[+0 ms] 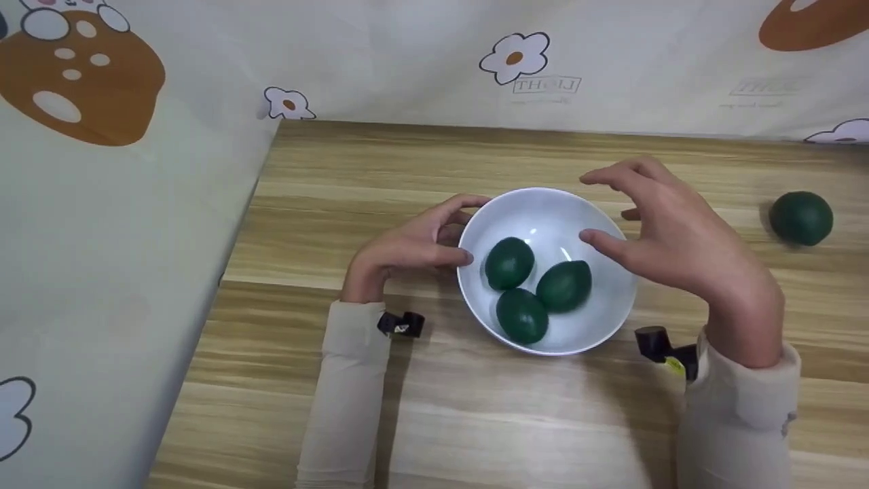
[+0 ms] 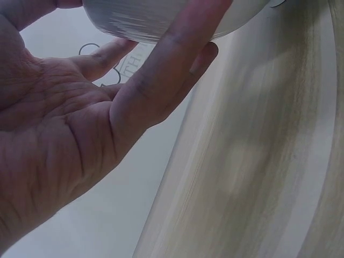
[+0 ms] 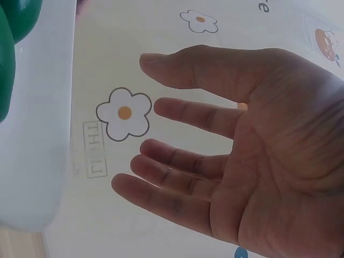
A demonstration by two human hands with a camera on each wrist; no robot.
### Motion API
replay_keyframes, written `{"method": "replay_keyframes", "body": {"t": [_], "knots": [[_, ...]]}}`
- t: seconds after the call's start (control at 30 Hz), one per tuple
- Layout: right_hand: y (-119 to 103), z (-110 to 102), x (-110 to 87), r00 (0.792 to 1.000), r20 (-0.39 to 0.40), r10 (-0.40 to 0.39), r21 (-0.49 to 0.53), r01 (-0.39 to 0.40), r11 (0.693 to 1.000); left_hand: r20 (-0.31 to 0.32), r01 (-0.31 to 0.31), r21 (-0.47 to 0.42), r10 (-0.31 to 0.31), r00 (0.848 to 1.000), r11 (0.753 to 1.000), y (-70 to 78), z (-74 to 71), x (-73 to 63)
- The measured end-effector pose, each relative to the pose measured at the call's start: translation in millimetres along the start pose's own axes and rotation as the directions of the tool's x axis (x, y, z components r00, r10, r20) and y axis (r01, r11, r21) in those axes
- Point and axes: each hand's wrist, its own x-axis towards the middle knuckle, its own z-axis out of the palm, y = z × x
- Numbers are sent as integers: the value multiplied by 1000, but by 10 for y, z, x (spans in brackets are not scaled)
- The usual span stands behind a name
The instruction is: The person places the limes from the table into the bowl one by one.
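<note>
A white bowl [image 1: 544, 204] holds three dark green, lime-like fruits, one [image 1: 509, 263] at its left, another [image 1: 522, 316] at the near side and a third [image 1: 565, 286] with a blunt tip. My left hand [image 1: 414, 241] grips the bowl's left side, thumb at the rim and fingers bent along the wall. From the left wrist, its fingers [image 2: 161, 70] show against the outside and underside of the bowl [image 2: 129, 24]. My right hand [image 1: 679, 231] hovers at the bowl's right rim, fingers spread. The right wrist view shows its palm [image 3: 279, 161] facing the bowl with nothing held.
A fourth dark green fruit [image 1: 801, 218] lies on the wooden table [image 1: 353, 163] to the right of my right hand. A pale sheet printed with flowers [image 1: 407, 61] covers the area behind and left of the table. Small black devices sit at both cuffs.
</note>
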Motion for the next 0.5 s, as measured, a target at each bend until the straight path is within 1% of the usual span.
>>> {"method": "replay_keyframes", "body": {"t": [0.2,0.5], "knots": [[24,-12,-7,1000,-14,-10,-6,10,1000,-7,16,-2,-16,1000,1000,6,5,0],[31,-22,-8,1000,-26,-14,-17,14,1000,-3,7,-16,-7,1000,1000,5,5,-13]]}}
